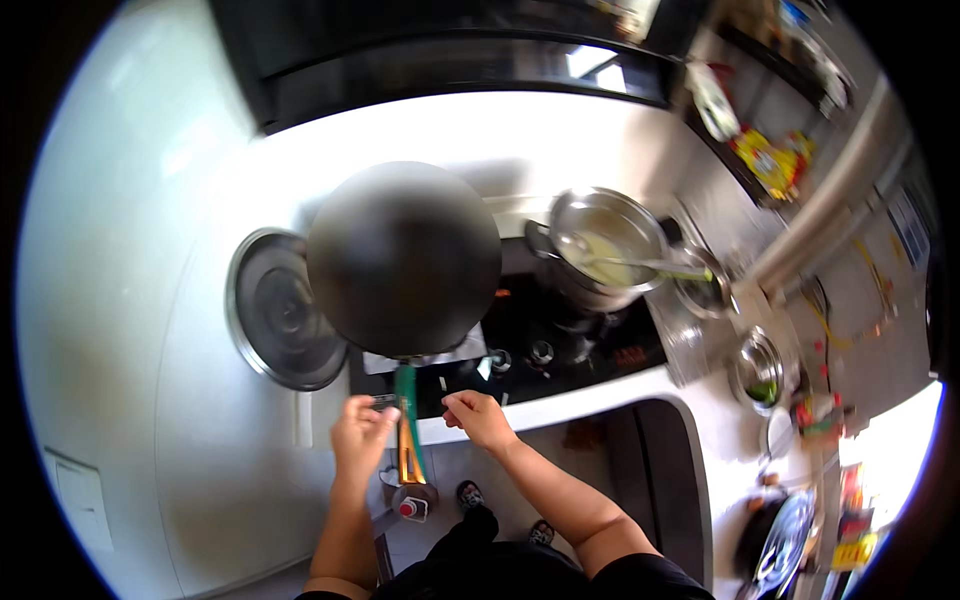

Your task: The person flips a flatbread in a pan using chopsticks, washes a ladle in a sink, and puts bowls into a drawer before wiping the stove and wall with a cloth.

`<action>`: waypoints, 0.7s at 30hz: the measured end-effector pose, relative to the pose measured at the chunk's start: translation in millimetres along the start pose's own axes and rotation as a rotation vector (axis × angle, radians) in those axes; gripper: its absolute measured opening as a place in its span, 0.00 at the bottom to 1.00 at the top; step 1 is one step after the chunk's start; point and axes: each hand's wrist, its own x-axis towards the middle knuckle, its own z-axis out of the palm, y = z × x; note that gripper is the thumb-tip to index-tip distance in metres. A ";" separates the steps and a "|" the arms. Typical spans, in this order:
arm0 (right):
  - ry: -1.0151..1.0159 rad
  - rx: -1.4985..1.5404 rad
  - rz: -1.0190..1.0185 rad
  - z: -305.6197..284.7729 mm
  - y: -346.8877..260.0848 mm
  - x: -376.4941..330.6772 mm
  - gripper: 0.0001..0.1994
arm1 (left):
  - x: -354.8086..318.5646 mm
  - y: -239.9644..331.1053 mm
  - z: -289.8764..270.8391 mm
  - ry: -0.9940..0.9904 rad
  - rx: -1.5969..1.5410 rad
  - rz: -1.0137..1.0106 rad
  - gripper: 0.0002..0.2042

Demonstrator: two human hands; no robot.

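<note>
Worn on the head, looking steeply down over a kitchen table [560, 405] and stove. One fisheye view only, so nothing shared with a second. Upright, unmirrored; straight edges bent toward the dark round rim. Close above the left hand [362, 432] and right hand [480, 418], forearms entering from the lower edge. Beyond the hands, a black pan [404, 258]; below them, floor and feet.
</note>
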 end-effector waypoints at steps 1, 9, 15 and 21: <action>0.026 0.011 -0.020 0.5 1.6 0.2 0.13 | 10.0 -2.0 1.8 -0.056 0.008 0.016 0.22; 0.322 0.404 -0.187 -94.7 59.7 -105.2 0.10 | -46.9 91.9 122.8 -0.640 -0.121 0.606 0.16; 0.793 0.651 -0.281 -168.3 217.1 -324.8 0.09 | -286.6 76.7 246.5 -1.358 -0.154 0.292 0.11; 1.386 0.789 -0.380 -204.8 367.5 -550.7 0.06 | -535.3 56.7 337.5 -1.845 -0.117 -0.002 0.10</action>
